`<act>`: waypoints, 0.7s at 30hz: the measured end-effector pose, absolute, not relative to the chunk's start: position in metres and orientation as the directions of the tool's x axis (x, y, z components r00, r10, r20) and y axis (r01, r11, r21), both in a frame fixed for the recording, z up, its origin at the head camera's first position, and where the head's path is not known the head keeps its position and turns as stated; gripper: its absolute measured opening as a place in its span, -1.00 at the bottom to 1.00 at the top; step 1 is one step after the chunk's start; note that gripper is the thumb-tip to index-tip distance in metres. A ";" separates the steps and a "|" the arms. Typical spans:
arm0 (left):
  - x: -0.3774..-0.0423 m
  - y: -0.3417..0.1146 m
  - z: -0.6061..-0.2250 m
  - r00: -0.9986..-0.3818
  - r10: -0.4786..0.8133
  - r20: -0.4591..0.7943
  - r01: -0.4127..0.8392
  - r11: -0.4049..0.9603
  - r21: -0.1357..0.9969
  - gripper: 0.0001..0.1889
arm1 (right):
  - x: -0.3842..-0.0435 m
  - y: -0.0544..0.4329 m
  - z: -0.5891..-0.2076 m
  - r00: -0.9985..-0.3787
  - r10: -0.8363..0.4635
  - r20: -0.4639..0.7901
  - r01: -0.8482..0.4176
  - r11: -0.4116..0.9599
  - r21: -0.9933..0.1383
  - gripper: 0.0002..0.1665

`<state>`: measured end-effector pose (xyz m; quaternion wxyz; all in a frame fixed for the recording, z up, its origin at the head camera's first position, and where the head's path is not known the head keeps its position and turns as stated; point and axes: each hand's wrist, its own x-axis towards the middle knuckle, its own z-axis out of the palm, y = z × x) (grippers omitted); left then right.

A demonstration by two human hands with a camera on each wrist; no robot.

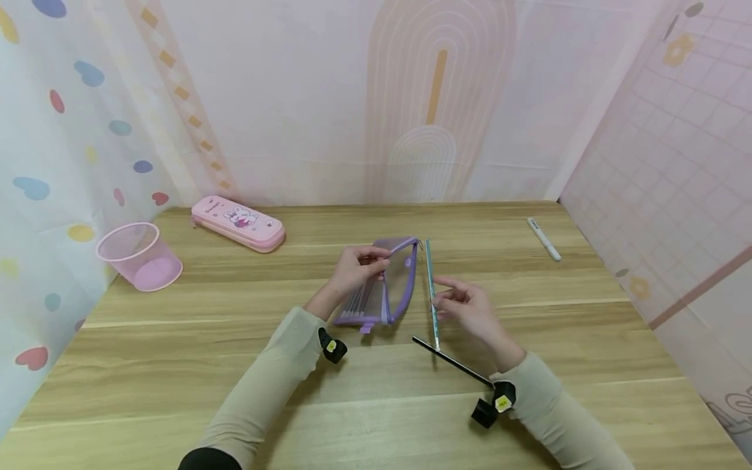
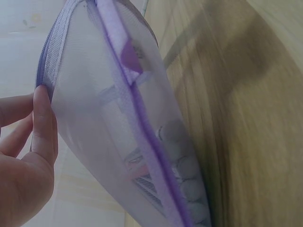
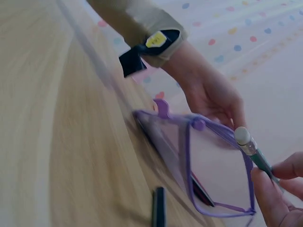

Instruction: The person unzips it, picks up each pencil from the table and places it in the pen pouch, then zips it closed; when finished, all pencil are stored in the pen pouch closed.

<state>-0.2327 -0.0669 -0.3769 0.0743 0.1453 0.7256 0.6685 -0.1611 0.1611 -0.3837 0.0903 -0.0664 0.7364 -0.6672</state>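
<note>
My left hand [image 1: 357, 269] pinches the zippered edge of a see-through mesh pouch [image 1: 367, 300] with purple trim. The pouch stands with its mouth spread toward the right, and slender items [image 2: 147, 187] lie inside it. Between the thumb and fingers of my right hand [image 1: 470, 312] is a teal pencil [image 1: 430, 264], just right of the pouch mouth. Its white eraser end [image 3: 243, 136] shows large in the right wrist view. A thin black stick-like pencil or pen [image 1: 458, 364] lies on the table below my right hand, partly hidden toward the wrist.
A pink pencil case [image 1: 237, 223] with a rabbit print lies at the back left. Beside it, a pink see-through cup [image 1: 158, 271] stands near the table's left edge. One white pen [image 1: 544, 239] rests at the back right of the wooden table [image 1: 235, 365].
</note>
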 end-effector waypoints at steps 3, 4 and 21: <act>-0.233 -0.067 -0.378 -0.951 0.303 0.064 0.090 0.072 0.993 -0.74 | -0.162 0.154 -0.388 -0.966 -0.240 -0.091 0.066 0.108 -0.992 -0.49; -0.234 -0.066 -0.378 -0.955 0.295 0.042 0.072 0.092 0.993 -0.74 | -0.163 0.152 -0.388 -0.964 -0.241 -0.116 0.092 0.108 -0.990 -0.49; -0.234 -0.060 -0.376 -0.947 0.322 -0.008 0.060 0.202 0.978 -0.74 | -0.200 0.100 -0.388 -0.969 -0.022 -0.247 0.247 0.025 -0.969 -0.55</act>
